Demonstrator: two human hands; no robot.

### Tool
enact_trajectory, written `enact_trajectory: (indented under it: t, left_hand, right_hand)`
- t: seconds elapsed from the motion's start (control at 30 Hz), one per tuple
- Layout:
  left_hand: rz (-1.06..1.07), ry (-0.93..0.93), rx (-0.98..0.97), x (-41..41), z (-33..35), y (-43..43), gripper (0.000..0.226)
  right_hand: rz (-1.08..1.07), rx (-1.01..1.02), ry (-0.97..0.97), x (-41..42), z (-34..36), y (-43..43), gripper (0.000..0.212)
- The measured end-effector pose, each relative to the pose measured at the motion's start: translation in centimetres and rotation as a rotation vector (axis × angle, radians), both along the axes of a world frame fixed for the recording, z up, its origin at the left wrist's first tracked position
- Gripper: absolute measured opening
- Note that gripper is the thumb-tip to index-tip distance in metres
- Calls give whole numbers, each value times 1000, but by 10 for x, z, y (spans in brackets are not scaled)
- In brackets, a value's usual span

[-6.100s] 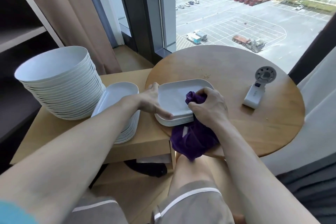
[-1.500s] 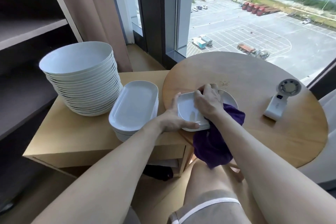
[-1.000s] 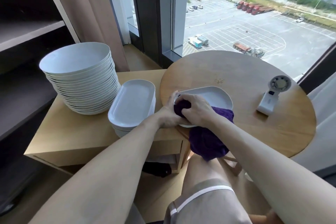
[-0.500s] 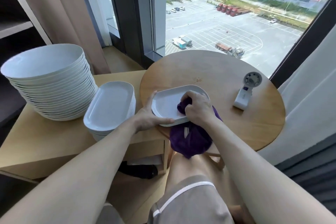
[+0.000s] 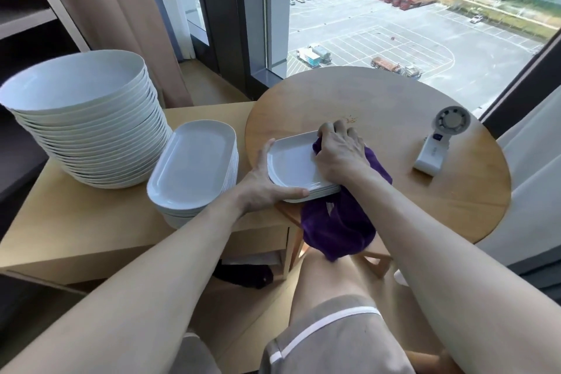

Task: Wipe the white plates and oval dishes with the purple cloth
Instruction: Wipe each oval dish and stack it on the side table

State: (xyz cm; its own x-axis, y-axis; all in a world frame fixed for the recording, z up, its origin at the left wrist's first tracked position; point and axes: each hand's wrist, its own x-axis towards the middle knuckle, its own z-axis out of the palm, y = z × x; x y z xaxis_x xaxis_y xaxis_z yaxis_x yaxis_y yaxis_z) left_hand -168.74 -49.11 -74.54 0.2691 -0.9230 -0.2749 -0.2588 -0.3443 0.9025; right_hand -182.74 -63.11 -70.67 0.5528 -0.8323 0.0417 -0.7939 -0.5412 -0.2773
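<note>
A short stack of white oval dishes (image 5: 293,165) lies at the near left edge of the round wooden table (image 5: 394,118). My left hand (image 5: 267,185) holds the stack's left and front rim, thumb along the front edge. My right hand (image 5: 340,152) presses a bunched purple cloth (image 5: 337,222) onto the top dish's far right part; most of the cloth hangs off the table over my knee. A second stack of oval dishes (image 5: 191,164) and a tall stack of round white plates (image 5: 82,121) stand on the side cabinet.
A white handheld fan (image 5: 437,143) lies on the round table's right side. The low wooden cabinet (image 5: 91,222) touches the round table on the left. A window and curtains are behind; dark shelves stand at far left.
My right hand with the cloth has slid from the dish's near middle toward its far right end. My left hand keeps its hold on the stack's rim.
</note>
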Motion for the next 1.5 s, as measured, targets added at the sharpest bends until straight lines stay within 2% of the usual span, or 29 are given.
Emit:
enact_trajectory:
  t: [0.27, 0.57, 0.67, 0.93, 1.07, 1.27, 1.5]
  left_hand:
    - [17, 6, -19, 0, -4, 1, 134]
    - [-16, -61, 24, -1, 7, 5, 131]
    - [-3, -69, 49, -3, 12, 6, 133]
    - [0, -88, 40, -1, 13, 5, 144]
    - [1, -94, 42, -1, 10, 3, 142]
    - [20, -118, 63, -5, 13, 4, 143]
    - [29, -204, 29, -4, 21, 5, 132]
  right_hand:
    - [139, 8, -32, 22, -3, 22, 26]
    - [378, 76, -30, 4, 10, 56, 38]
    - [349, 102, -66, -11, 14, 64, 36]
    - [97, 132, -231, -50, 15, 71, 35]
    - [41, 184, -317, -66, 14, 70, 36]
    - [84, 184, -105, -61, 16, 67, 51]
    - [27, 172, -245, -52, 15, 58, 40]
